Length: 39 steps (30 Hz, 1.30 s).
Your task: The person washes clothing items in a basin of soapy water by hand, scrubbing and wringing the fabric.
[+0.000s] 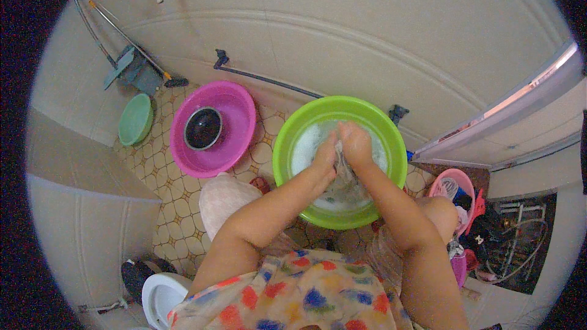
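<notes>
Grey cloth [344, 173] amid white suds [307, 146]

The left hand [324, 160] and right hand [356, 144] press close together, fingers curled round the cloth, which hangs between them inside the green basin [279, 150]. Rubbing it in the soapy water looks underway rather than finished: suds remain, and the cloth is not yet lifted clear or laid aside. Whether it is clean, I cannot tell. The pink tub [241, 113] to the left, holding a dark bowl [202, 127], shows no cloth in it.
</notes>
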Each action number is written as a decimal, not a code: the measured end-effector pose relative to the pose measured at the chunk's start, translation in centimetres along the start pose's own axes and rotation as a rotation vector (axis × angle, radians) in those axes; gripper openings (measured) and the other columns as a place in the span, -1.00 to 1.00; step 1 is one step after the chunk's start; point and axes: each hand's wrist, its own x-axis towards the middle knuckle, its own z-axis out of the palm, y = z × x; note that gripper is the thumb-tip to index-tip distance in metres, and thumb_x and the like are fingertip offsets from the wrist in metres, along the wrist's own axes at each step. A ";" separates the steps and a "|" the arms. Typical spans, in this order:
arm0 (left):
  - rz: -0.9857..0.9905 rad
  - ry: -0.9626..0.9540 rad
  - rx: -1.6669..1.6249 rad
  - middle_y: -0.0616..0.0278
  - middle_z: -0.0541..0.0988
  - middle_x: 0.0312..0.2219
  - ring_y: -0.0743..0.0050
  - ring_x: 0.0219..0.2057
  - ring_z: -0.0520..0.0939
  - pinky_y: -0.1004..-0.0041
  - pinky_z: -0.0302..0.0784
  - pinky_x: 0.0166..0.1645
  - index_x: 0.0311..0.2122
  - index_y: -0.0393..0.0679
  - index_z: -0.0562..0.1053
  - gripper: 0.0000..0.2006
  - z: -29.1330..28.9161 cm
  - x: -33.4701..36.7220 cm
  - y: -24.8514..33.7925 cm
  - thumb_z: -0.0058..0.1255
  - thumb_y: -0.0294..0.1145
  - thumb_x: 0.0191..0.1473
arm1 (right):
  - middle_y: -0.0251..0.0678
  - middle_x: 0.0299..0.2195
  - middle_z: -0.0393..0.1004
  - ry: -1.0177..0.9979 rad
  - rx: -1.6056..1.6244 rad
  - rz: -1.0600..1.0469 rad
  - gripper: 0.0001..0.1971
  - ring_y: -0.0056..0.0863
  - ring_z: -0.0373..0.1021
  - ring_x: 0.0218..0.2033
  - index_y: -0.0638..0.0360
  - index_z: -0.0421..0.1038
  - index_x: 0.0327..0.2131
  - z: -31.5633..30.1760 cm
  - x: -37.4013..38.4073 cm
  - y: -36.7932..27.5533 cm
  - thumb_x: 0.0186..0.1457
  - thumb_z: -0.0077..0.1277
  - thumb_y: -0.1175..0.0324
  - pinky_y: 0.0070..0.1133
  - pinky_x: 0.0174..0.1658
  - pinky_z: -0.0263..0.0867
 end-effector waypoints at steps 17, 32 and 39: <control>0.028 0.064 0.057 0.10 0.40 -0.25 0.23 -0.23 0.42 0.22 0.32 -0.17 -0.16 -0.18 0.25 -0.59 -0.2 0.1 0.9 -0.42 -0.07 0.06 | -0.02 -0.55 0.33 0.011 0.112 0.067 -0.73 -0.09 0.27 -0.51 0.29 0.32 -0.51 -2.1 0.6 -3.2 -0.03 -0.20 0.24 -0.33 -0.42 0.18; 0.298 0.301 0.549 0.11 0.36 -0.42 0.33 -0.41 0.41 0.35 0.38 -0.37 -0.26 -0.06 0.24 -0.78 -3.4 3.6 2.3 -0.17 -0.48 -0.10 | 0.00 -0.39 0.31 0.154 0.368 0.293 -0.64 -0.13 0.27 -0.32 0.27 0.22 -0.37 1.8 -0.1 3.2 -0.24 0.06 0.28 -0.43 -0.27 0.17; 0.326 0.284 0.654 0.06 0.30 -0.21 0.20 -0.23 0.37 0.22 0.32 -0.20 -0.08 -0.11 0.16 -0.65 -11.9 8.8 1.2 -0.28 -0.37 -0.04 | 0.02 -0.31 0.30 -0.204 0.132 0.329 -0.57 -0.18 0.26 -0.25 0.33 0.22 -0.32 4.5 -0.9 5.2 -0.27 0.06 0.25 -0.45 -0.20 0.17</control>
